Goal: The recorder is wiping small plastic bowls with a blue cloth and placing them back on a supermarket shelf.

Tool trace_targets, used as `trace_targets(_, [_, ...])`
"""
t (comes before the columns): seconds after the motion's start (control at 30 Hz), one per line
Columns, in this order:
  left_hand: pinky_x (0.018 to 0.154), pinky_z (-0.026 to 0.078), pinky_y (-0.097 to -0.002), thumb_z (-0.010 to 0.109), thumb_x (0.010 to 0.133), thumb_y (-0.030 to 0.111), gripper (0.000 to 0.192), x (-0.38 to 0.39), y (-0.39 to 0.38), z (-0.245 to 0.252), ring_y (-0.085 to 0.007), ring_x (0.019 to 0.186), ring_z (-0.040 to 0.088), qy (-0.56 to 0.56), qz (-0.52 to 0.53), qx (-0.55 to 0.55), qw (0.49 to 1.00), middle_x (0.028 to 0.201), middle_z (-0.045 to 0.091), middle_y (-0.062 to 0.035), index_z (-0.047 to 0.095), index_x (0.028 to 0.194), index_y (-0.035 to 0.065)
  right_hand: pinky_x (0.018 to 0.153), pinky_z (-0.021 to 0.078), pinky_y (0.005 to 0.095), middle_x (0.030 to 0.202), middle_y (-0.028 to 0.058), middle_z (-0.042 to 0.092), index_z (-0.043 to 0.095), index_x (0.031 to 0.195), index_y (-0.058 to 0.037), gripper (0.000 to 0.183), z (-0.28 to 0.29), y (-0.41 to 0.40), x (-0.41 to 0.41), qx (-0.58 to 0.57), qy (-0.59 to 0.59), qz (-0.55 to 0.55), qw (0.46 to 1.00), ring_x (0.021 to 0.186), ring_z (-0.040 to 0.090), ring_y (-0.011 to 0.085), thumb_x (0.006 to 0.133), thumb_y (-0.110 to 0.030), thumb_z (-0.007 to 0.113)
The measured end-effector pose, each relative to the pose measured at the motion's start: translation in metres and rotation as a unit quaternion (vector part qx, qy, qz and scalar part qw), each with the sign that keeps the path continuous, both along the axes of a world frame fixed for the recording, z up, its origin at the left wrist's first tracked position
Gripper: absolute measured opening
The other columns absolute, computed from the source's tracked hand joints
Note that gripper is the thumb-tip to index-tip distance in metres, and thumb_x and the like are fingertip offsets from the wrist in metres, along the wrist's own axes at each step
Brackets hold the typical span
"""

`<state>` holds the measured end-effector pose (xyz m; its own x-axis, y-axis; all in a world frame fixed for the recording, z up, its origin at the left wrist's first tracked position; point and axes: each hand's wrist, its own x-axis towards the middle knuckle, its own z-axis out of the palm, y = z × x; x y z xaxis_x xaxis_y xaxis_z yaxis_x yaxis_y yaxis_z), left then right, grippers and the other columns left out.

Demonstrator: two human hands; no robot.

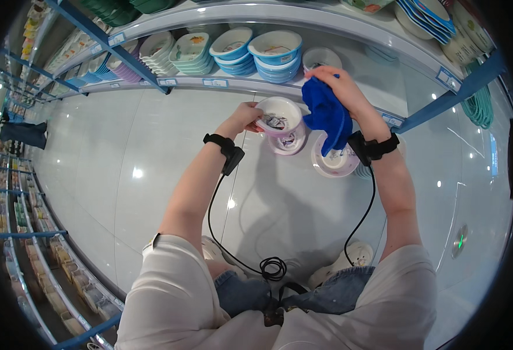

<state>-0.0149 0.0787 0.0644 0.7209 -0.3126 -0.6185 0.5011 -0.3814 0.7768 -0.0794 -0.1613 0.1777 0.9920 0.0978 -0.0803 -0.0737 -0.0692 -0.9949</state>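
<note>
My left hand (244, 118) grips the rim of a pink-and-white bowl (279, 114), held above another pink bowl (289, 142). A blue cloth (326, 109) hangs from my right hand (336, 85), whose fingertips are near a white bowl (322, 57) on the low shelf. Below the cloth, a wide pink basin (326, 164) stands on the floor, partly covered from view by the cloth. Beside it, my right forearm partly hides a stack of pale green dishes (363, 171).
Stacked blue bowls (277, 65) and green square bowls (192, 61) fill the low shelf (256, 86) ahead. A blue shelf post (451, 96) rises at the right. Further racks and a person (24, 133) are at the left. A coiled cable (273, 268) hangs by my legs.
</note>
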Motion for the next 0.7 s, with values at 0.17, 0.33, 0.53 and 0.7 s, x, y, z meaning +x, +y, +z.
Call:
trace_targets(0.17, [0.052, 0.055, -0.0308, 0.053, 0.073, 0.005, 0.036, -0.024, 0.000, 0.059, -0.0193, 0.059, 0.063, -0.109, -0.006, -0.037, 0.993, 0.083, 0.061, -0.0139, 0.053, 0.109, -0.0003, 0.074, 0.0405, 0.0214, 0.089, 0.0018, 0.057, 0.059, 0.093, -0.0039, 0.024, 0.039, 0.041, -0.010, 0.150, -0.261, -0.200, 0.932, 0.080, 0.050, 0.0082, 0.091, -0.022, 0.044])
trace_targets(0.33, [0.064, 0.052, -0.0281, 0.058, 0.075, 0.011, 0.034, -0.043, 0.015, 0.068, -0.0164, 0.072, 0.062, -0.095, 0.093, -0.221, 0.966, 0.089, 0.060, -0.0089, 0.054, 0.107, -0.0018, 0.081, 0.0416, 0.0308, 0.111, 0.0100, 0.050, 0.048, 0.112, -0.0070, 0.032, 0.002, 0.082, -0.008, -0.126, -0.406, -0.112, 0.898, 0.098, 0.051, 0.0206, 0.084, -0.021, 0.055])
trace_targets(0.53, [0.065, 0.047, -0.0242, 0.066, 0.073, 0.014, 0.025, -0.033, 0.037, 0.075, -0.0103, 0.071, 0.057, -0.251, 0.057, -0.135, 0.957, 0.080, 0.062, -0.0047, 0.061, 0.092, -0.0012, 0.087, 0.0400, 0.0368, 0.118, 0.0151, 0.046, 0.042, 0.118, -0.0082, 0.052, -0.015, 0.088, -0.026, -0.181, -0.239, 0.164, 0.940, 0.108, 0.047, 0.0314, 0.073, -0.022, 0.063])
trace_targets(0.7, [0.064, 0.047, -0.0236, 0.064, 0.074, 0.008, 0.025, -0.025, 0.029, 0.101, -0.0090, 0.071, 0.057, -0.259, 0.129, -0.218, 0.932, 0.084, 0.063, -0.0058, 0.062, 0.097, -0.0009, 0.093, 0.0314, 0.0414, 0.111, 0.0159, 0.050, 0.040, 0.119, -0.0088, 0.067, 0.000, 0.102, -0.032, -0.325, -0.386, 0.048, 0.862, 0.110, 0.045, 0.0308, 0.062, -0.030, 0.070])
